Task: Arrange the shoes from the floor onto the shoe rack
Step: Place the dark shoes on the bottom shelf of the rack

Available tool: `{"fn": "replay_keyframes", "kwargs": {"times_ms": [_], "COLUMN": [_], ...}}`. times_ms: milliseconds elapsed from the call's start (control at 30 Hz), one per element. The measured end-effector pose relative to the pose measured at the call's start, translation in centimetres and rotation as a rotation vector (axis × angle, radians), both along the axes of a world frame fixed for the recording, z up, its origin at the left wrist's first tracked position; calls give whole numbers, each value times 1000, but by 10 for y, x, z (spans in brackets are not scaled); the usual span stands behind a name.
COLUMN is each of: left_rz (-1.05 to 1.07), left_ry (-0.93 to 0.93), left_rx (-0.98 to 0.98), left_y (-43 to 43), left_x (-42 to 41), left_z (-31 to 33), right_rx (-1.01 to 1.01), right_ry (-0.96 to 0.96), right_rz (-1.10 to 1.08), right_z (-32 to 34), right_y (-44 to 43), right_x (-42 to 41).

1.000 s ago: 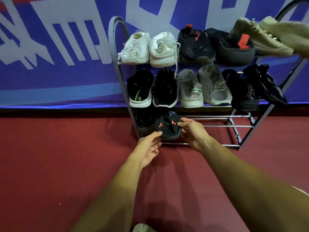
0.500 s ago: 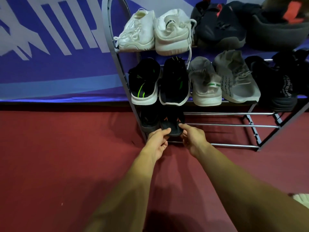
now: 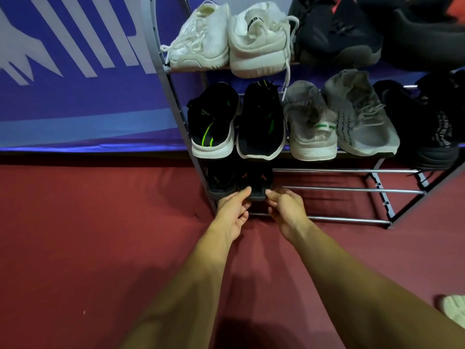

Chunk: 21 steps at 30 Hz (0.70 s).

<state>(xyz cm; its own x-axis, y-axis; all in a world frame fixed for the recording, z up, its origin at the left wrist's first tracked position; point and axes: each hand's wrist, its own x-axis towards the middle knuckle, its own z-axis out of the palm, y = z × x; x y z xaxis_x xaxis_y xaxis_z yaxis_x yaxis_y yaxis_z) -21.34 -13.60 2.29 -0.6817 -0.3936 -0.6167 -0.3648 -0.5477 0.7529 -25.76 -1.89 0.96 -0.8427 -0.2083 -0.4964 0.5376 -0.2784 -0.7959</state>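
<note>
A black shoe with orange marks (image 3: pixel 255 181) sits on the bottom tier of the grey metal shoe rack (image 3: pixel 339 189), beside another dark shoe (image 3: pixel 221 182) at the tier's left end. My left hand (image 3: pixel 232 212) and my right hand (image 3: pixel 285 207) pinch its heel from either side, thumbs on its rim. The middle tier carries a black pair with green stripes (image 3: pixel 214 122), a grey pair (image 3: pixel 312 122) and black shoes. The top tier carries a white pair (image 3: pixel 201 39) and dark shoes.
The bare rods of the bottom tier run to the right of my hands. A white shoe (image 3: pixel 455 311) lies on the red floor at the lower right edge. A blue and white banner (image 3: pixel 75 71) hangs behind the rack.
The black shoe with orange marks has slid deeper onto the bottom tier, under the middle shelf. Both hands followed it in and closed on its heel. The view has moved closer to the rack.
</note>
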Motion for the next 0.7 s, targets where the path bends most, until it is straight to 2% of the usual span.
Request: {"fn": "replay_keyframes", "kwargs": {"times_ms": [167, 400, 700], "left_rz": [-36, -160, -404], "left_ry": [-22, -36, -203], "left_rx": [-19, 7, -276], "left_y": [3, 12, 31], "left_x": [5, 47, 112], "left_z": [2, -5, -17], "right_rx": [114, 228, 428], "right_ry": [48, 17, -79], "right_rz": [78, 169, 403], "right_z": [1, 9, -17], "right_y": [10, 39, 86], "right_x": [7, 43, 133]}}
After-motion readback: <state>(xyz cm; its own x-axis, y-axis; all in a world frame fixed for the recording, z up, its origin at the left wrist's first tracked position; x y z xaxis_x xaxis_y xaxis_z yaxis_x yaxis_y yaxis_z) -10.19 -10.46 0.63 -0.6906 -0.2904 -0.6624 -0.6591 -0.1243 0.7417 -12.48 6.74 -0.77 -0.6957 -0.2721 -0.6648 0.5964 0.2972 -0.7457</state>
